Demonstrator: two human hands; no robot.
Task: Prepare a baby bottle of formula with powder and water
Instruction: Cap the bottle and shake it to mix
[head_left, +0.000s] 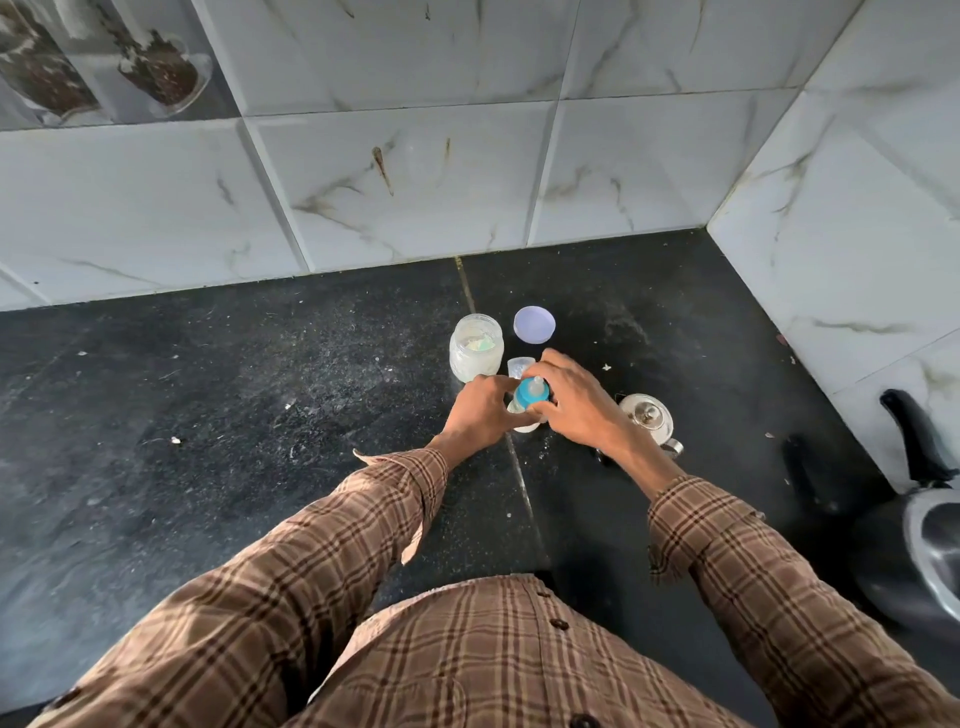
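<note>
Nearest me are the checked sleeves, both arms reaching out over the dark stone worktop (260, 364) toward its far right corner. The left hand (480, 413) is curled round the body of the baby bottle (525, 422), steadying it upright on the worktop. The right hand (569, 397) is cupped over the top, its fingers closed about the blue collar and teat (532, 391). Whether the collar is being screwed on or taken off I cannot tell. The bottle's lower part looks pale, but the hands hide most of it.

Just right of the hands stands a small steel kettle (649, 418), lid on. Just beyond the bottle a small clear cap (519, 365) sits on the worktop, and to its left is the powder jar (476, 349), open, whitish inside. Its lilac lid (534, 324) lies flat a little further back, toward the tiled wall. At the right edge a dark pan with a black handle (930, 551) pokes in.

With the jar open and the teat on the bottle, I'd judge the filling is done and the closing is in hand. If so, the next move calls for a firm hold below while the collar turns snug, then the clear cap and a shake.
</note>
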